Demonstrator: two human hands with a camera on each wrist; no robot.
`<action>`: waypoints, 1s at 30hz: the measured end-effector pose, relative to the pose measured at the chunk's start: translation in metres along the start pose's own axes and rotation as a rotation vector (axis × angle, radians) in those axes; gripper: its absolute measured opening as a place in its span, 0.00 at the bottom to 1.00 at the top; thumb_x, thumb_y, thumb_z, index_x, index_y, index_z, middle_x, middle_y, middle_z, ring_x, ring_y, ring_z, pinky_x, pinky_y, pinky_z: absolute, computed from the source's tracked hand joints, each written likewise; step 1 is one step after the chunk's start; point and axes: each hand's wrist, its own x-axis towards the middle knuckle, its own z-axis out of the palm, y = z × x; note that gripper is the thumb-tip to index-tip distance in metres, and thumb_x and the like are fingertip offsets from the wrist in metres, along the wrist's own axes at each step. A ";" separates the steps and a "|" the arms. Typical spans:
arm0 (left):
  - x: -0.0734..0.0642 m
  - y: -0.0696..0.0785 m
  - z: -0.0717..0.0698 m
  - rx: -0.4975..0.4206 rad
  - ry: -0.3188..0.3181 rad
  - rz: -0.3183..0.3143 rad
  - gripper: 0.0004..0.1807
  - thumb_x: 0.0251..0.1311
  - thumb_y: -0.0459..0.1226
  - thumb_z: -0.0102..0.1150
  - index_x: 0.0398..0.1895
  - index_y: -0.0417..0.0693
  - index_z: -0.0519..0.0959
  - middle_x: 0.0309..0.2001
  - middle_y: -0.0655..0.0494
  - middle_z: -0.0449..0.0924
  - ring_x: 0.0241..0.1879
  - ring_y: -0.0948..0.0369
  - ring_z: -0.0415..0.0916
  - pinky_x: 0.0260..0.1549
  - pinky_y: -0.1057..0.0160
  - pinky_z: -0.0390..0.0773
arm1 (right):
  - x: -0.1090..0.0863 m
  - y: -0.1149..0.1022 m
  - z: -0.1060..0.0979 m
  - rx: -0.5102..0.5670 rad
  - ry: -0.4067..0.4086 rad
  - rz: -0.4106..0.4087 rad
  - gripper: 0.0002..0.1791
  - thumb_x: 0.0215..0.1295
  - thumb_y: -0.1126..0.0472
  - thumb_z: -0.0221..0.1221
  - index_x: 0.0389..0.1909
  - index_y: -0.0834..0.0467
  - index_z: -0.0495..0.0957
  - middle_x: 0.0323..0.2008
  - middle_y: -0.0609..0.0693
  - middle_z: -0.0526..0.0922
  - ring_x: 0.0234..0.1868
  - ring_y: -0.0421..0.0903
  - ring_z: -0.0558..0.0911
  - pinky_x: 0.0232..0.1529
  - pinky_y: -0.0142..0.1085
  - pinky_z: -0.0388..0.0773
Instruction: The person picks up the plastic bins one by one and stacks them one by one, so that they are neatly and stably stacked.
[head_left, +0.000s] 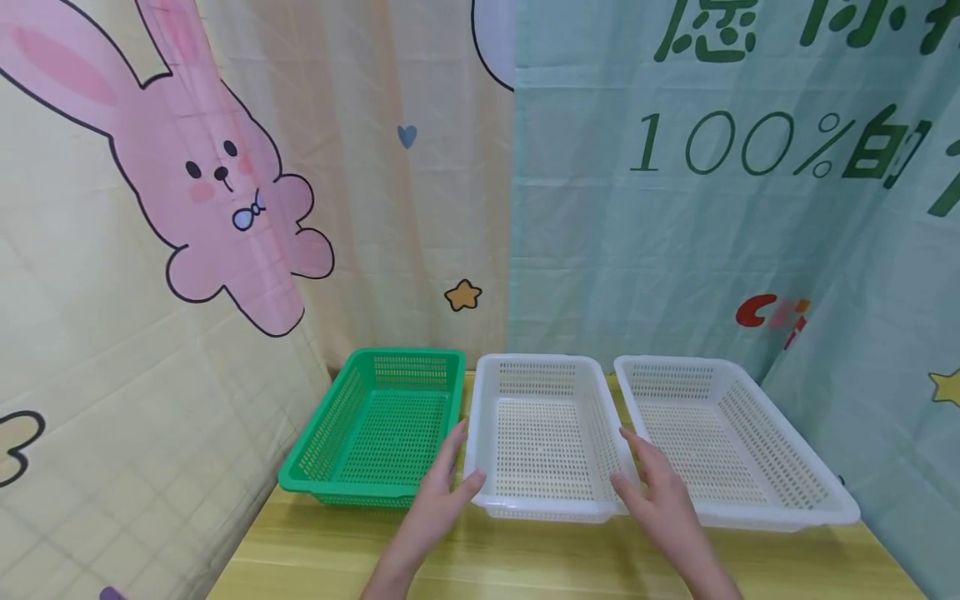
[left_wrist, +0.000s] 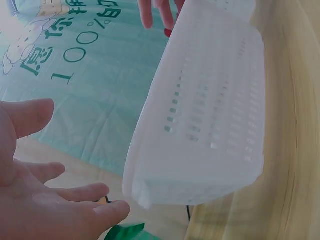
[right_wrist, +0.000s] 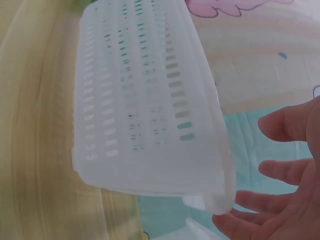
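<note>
A white perforated plastic basket (head_left: 547, 507) stands on the table between my two hands. My left hand (head_left: 437, 504) is at its left side, fingers extended and thumb spread near the front left corner. In the left wrist view a gap shows between that thumb and the basket wall (left_wrist: 200, 115). On the other side, my right hand (head_left: 663, 504) has its fingers stretched along the right rim, the thumb overlapping the rim in the head view. The right wrist view puts the fingertips (right_wrist: 232, 225) right at the basket's corner. Neither hand grips anything.
To the left is a green perforated basket (head_left: 345, 489), and to the right a second white basket (head_left: 780, 517). All stand side by side on a wooden table (head_left: 525, 562). Printed curtains (head_left: 405, 225) hang behind and at both sides of the table.
</note>
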 end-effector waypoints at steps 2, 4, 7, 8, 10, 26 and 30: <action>0.000 -0.003 0.003 -0.065 -0.023 -0.013 0.43 0.70 0.45 0.61 0.81 0.66 0.48 0.79 0.45 0.46 0.77 0.48 0.46 0.72 0.43 0.51 | -0.001 0.000 0.003 -0.013 -0.005 0.018 0.34 0.71 0.60 0.61 0.75 0.56 0.61 0.67 0.63 0.69 0.62 0.67 0.73 0.53 0.64 0.76; 0.000 -0.006 0.007 -0.130 -0.041 -0.022 0.44 0.70 0.42 0.61 0.81 0.64 0.46 0.79 0.43 0.43 0.75 0.44 0.50 0.69 0.43 0.59 | -0.002 0.000 0.005 -0.027 -0.006 0.041 0.34 0.72 0.59 0.61 0.75 0.56 0.61 0.67 0.64 0.69 0.64 0.67 0.70 0.56 0.68 0.72; 0.001 -0.011 0.012 -0.202 -0.043 -0.027 0.46 0.69 0.34 0.60 0.82 0.59 0.44 0.79 0.38 0.40 0.71 0.36 0.56 0.61 0.45 0.72 | -0.003 0.001 0.009 -0.031 -0.014 0.082 0.34 0.72 0.59 0.60 0.76 0.56 0.61 0.69 0.64 0.67 0.67 0.68 0.67 0.57 0.70 0.68; 0.001 -0.012 0.014 -0.223 -0.042 -0.026 0.46 0.68 0.31 0.58 0.82 0.56 0.43 0.78 0.36 0.40 0.69 0.33 0.57 0.59 0.46 0.74 | -0.004 0.002 0.011 -0.033 -0.017 0.089 0.34 0.72 0.61 0.60 0.76 0.56 0.60 0.70 0.64 0.66 0.68 0.68 0.66 0.58 0.70 0.67; 0.002 -0.015 0.017 -0.230 -0.027 -0.033 0.47 0.66 0.24 0.56 0.82 0.52 0.43 0.78 0.36 0.41 0.70 0.31 0.55 0.60 0.45 0.73 | -0.004 0.004 0.014 -0.040 -0.019 0.091 0.36 0.70 0.65 0.60 0.76 0.56 0.59 0.70 0.64 0.66 0.68 0.68 0.66 0.59 0.70 0.67; -0.003 -0.019 0.028 0.054 0.168 -0.075 0.51 0.52 0.20 0.64 0.79 0.53 0.55 0.74 0.35 0.57 0.62 0.33 0.66 0.51 0.37 0.78 | -0.003 0.011 0.022 -0.035 -0.012 0.116 0.41 0.66 0.67 0.62 0.77 0.55 0.56 0.70 0.66 0.66 0.55 0.65 0.78 0.44 0.56 0.80; -0.004 -0.018 0.029 0.049 0.181 -0.075 0.52 0.50 0.20 0.65 0.79 0.53 0.56 0.74 0.36 0.57 0.62 0.33 0.66 0.52 0.36 0.77 | -0.005 0.010 0.022 -0.022 0.005 0.108 0.41 0.65 0.67 0.64 0.77 0.55 0.58 0.69 0.65 0.67 0.54 0.63 0.78 0.45 0.56 0.80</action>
